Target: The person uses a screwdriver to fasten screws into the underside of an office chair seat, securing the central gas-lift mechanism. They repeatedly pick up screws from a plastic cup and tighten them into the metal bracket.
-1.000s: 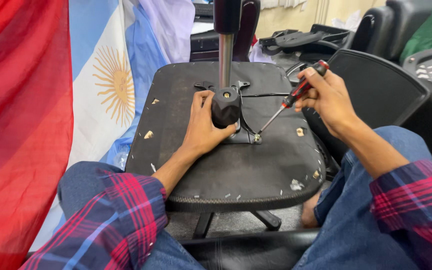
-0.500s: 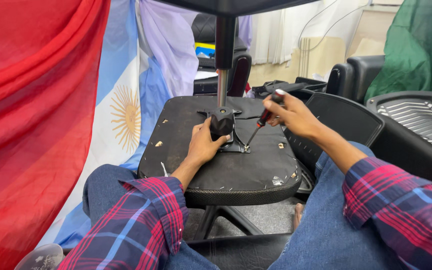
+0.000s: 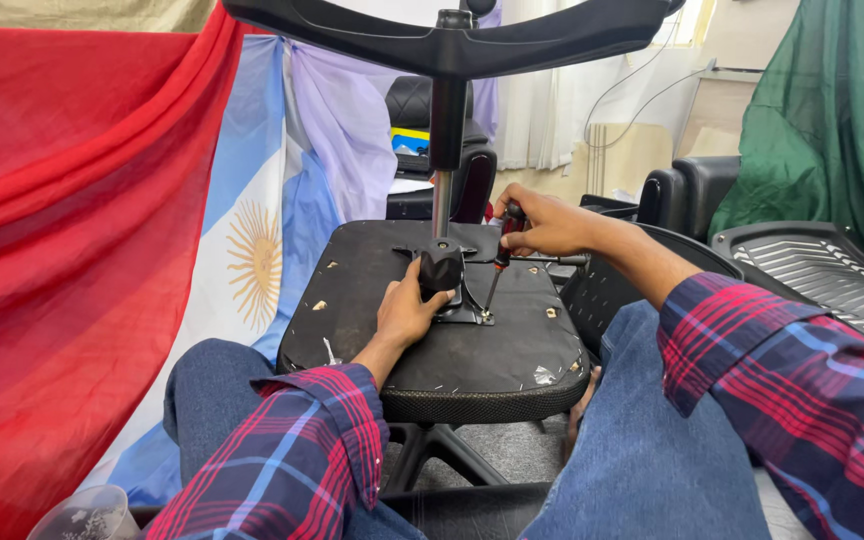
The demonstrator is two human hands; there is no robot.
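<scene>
- Left hand (image 3: 407,308) is wrapped part-way round the black knob (image 3: 441,270) at the middle of the upturned chair seat (image 3: 472,350), fingers curled on the knob's near side and thumb pointing up along it.
- Right hand (image 3: 542,222) is closed tight on the screwdriver (image 3: 500,258), gripping its red-and-black handle from above.
- The screwdriver slants down and a touch towards the knob, its thin shaft ending with the tip on a screw (image 3: 486,318) at the corner of the metal plate (image 3: 457,310).
- That plate lies flat on the seat, right under the knob and just past the left hand's fingertips.
- Straight up from the knob rises the chair's column (image 3: 444,150), shiny at the bottom, black higher up, topped by the black base legs (image 3: 452,45) spreading left and right.
- A thin black lever (image 3: 550,259) runs sideways from the plate, away to the right of the knob, passing below the right hand.
- The seat underside is dark fabric, dotted with small pale scraps and staples round its edge.
- Nearer the camera than the knob: blue jeans and red-and-blue checked sleeves on both arms.
- Left of the knob hangs a red cloth (image 3: 62,250), then a light-blue and white flag (image 3: 252,250) with a yellow sun.
- Right of the knob, well apart, sit black chair parts (image 3: 812,265) and a green cloth (image 3: 832,110).
</scene>
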